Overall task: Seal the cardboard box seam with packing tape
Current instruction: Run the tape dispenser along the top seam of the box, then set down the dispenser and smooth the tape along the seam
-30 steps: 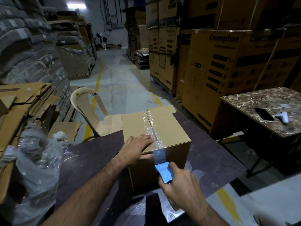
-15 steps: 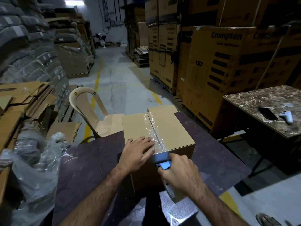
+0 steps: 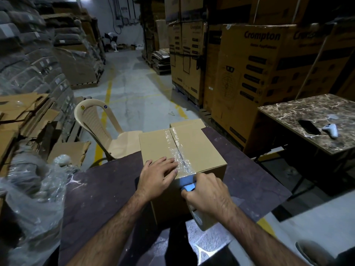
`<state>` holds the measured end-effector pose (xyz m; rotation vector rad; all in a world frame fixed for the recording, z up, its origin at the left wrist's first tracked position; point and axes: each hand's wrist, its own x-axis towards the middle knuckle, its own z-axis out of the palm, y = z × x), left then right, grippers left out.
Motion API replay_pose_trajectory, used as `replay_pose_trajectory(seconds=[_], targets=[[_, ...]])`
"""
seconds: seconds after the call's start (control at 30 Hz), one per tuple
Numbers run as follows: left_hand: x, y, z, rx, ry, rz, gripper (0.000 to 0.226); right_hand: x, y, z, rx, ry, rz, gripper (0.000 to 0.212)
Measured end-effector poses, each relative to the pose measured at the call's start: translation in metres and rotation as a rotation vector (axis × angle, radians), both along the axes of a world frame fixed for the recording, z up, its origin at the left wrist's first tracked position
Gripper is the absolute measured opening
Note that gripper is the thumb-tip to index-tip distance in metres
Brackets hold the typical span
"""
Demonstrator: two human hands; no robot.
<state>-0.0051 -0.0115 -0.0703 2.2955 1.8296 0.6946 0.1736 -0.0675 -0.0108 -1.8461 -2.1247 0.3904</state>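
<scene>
Box (image 3: 182, 150) on desk (image 3: 99, 191), taped seam (image 3: 175, 148) running straight away from the person — left hand (image 3: 156, 178) fingers flat beside it, right hand (image 3: 207, 194) clamped on tape dispenser (image 3: 189, 187) at near edge, so nearer to the cut.

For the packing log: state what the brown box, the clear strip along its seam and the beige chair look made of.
Brown box: matte cardboard, by its folded flaps. Clear strip: glossy, crinkled plastic tape, catching light. Beige chair: probably moulded plastic, smooth and slatted.

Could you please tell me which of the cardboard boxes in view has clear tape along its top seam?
The small plain box on the dark table, under the left hand; the big stacked Crompton cartons behind show none.
</scene>
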Motion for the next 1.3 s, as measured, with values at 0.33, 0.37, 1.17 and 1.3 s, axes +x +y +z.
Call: replay_pose_trajectory(seconds=[0.33, 0.37, 1.17, 1.3], targets=[[0.000, -0.005, 0.000, -0.029, -0.079, 0.025, 0.044, 0.018, -0.028, -0.038, -0.308, -0.062, 0.025, 0.023], [-0.002, -0.006, 0.000, -0.007, -0.090, 0.024, 0.046, 0.016, -0.037, -0.054, -0.386, -0.043, 0.009, 0.023], [0.096, -0.039, 0.006, 0.389, -0.137, -0.166, 0.031, 0.113, -0.015, -0.052, 0.184, 0.044, -0.214, 0.058], [0.157, -0.037, -0.009, 0.021, -0.422, -0.165, 0.029, 0.150, 0.011, -0.067, 0.200, -0.003, -0.178, 0.077]])
